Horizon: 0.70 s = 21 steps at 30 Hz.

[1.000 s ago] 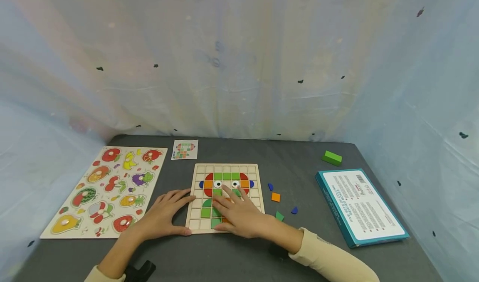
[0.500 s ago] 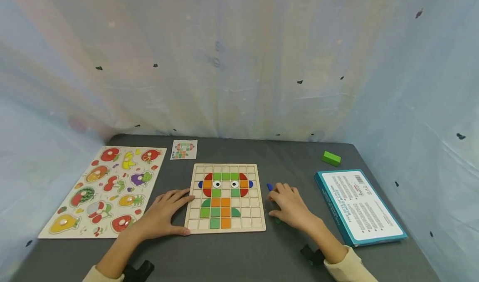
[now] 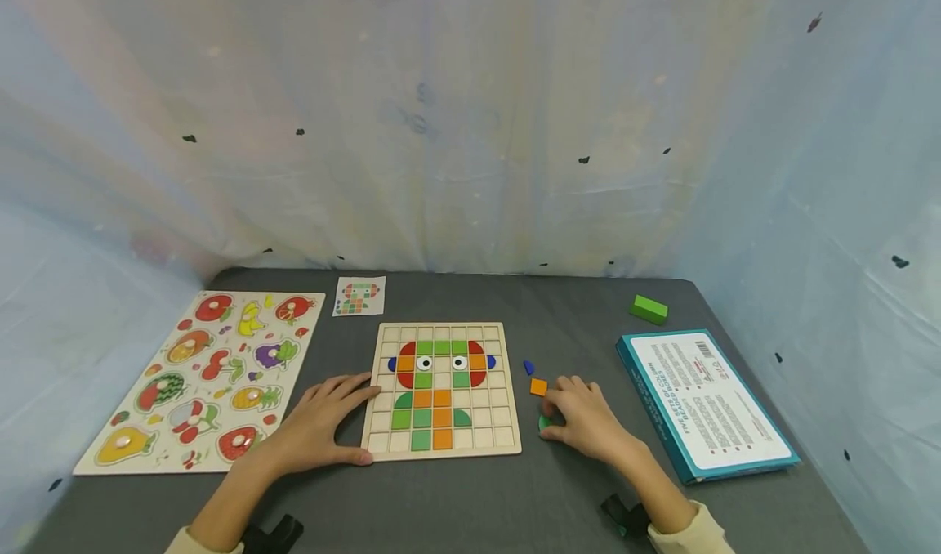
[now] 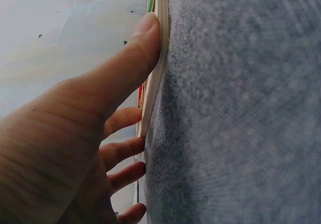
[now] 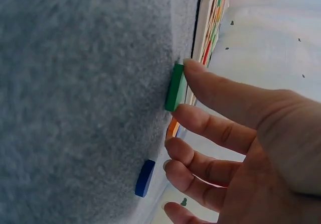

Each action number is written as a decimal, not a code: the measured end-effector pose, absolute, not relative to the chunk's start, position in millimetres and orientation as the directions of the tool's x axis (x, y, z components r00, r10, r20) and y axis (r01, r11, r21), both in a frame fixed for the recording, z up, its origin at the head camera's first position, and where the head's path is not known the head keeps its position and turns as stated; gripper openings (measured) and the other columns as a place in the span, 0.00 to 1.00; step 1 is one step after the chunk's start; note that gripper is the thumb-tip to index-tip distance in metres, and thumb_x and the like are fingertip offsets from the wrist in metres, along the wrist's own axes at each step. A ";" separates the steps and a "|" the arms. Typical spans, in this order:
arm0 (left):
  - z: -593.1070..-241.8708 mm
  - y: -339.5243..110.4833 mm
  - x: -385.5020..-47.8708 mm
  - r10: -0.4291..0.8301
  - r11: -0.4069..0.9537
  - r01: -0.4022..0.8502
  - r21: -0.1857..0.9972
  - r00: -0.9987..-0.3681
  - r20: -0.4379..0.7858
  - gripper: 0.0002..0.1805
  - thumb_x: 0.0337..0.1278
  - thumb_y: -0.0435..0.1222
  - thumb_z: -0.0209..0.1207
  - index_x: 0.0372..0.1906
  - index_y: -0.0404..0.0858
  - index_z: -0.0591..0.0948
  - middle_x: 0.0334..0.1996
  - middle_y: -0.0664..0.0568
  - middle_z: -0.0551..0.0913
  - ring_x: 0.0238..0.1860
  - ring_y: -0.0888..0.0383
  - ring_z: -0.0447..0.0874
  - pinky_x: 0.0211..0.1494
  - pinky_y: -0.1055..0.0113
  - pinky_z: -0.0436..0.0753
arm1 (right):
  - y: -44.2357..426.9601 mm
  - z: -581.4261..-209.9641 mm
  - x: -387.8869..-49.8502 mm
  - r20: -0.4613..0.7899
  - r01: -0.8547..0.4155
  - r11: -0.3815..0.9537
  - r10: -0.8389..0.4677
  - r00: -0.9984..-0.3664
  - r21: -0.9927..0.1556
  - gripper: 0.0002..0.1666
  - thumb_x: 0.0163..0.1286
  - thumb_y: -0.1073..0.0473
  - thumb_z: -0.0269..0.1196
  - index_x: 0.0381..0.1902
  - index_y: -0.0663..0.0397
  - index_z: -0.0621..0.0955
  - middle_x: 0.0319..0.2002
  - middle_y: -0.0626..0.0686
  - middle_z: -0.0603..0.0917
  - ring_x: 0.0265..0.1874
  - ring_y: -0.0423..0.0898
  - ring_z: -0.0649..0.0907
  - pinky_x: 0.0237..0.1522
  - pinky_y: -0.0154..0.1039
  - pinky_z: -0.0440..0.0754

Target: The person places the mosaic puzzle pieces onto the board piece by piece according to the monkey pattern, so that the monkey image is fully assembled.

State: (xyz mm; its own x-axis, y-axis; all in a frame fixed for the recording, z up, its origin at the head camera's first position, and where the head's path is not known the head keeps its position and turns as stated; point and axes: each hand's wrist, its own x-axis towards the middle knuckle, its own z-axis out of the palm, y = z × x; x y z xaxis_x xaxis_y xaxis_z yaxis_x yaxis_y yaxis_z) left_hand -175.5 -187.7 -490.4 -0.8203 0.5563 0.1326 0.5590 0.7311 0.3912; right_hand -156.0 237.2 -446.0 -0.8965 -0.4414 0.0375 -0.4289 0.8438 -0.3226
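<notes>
A square wooden grid board (image 3: 485, 438) lies mid-table, bearing red, green, orange and blue tiles and two eye tiles. My left hand (image 3: 321, 423) rests against its left side with fingers spread, the thumb touching near the lower left corner. To the right of the board, my right hand (image 3: 586, 417) pinches a small green tile (image 5: 175, 88) by its ends between thumb and index finger, at the tabletop. An orange square tile (image 3: 539, 386) and a blue tile (image 3: 528, 368) lie just beyond that hand. Another blue tile (image 5: 145, 178) shows below the fingers in the right wrist view.
At the left lies a fruit puzzle board (image 3: 165, 423). A small pattern card (image 3: 359, 296) sits behind the grid board. On the right are a teal and white box (image 3: 713, 399) and a green block (image 3: 649, 310). Hanging sheets surround the table's back and sides.
My right hand has left the grid board, uncovering its lower tiles, and moved right to the loose pieces, where it has taken hold of the green tile. The left hand has stayed put.
</notes>
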 end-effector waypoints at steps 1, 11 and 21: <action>-490.6 -187.8 -175.4 0.556 0.732 0.558 0.391 -0.821 0.132 0.55 0.39 0.73 0.64 0.72 0.46 0.71 0.71 0.44 0.67 0.69 0.42 0.64 0.63 0.31 0.61 | 236.9 -446.3 -156.3 0.041 -0.433 0.841 -0.445 -0.895 -0.323 0.16 0.54 0.55 0.78 0.28 0.46 0.78 0.31 0.44 0.72 0.32 0.43 0.66 0.39 0.47 0.62; -491.0 -187.9 -175.6 0.552 0.737 0.554 0.388 -0.824 0.127 0.55 0.38 0.73 0.64 0.72 0.46 0.71 0.71 0.44 0.67 0.69 0.42 0.63 0.64 0.31 0.60 | 232.1 -448.9 -157.5 0.038 -0.415 0.842 -0.430 -0.902 -0.345 0.15 0.53 0.58 0.78 0.29 0.48 0.79 0.31 0.45 0.73 0.32 0.43 0.67 0.39 0.47 0.63; -490.0 -187.3 -174.9 0.552 0.738 0.551 0.390 -0.825 0.122 0.55 0.39 0.73 0.64 0.72 0.45 0.71 0.71 0.44 0.67 0.69 0.41 0.63 0.64 0.31 0.60 | 220.4 -452.0 -158.0 -0.008 -0.408 0.777 -0.469 -0.883 -0.480 0.13 0.57 0.70 0.72 0.36 0.52 0.81 0.23 0.42 0.72 0.22 0.36 0.70 0.26 0.35 0.70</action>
State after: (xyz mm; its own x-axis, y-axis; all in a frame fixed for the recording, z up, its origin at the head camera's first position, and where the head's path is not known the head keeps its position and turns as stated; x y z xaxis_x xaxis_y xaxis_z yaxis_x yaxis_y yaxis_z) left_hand -174.9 -187.3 -490.0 -0.8249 0.5520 0.1220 0.5513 0.7377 0.3898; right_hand -158.0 220.4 -452.0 -0.8830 -0.4693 -0.0082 -0.4083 0.7767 -0.4797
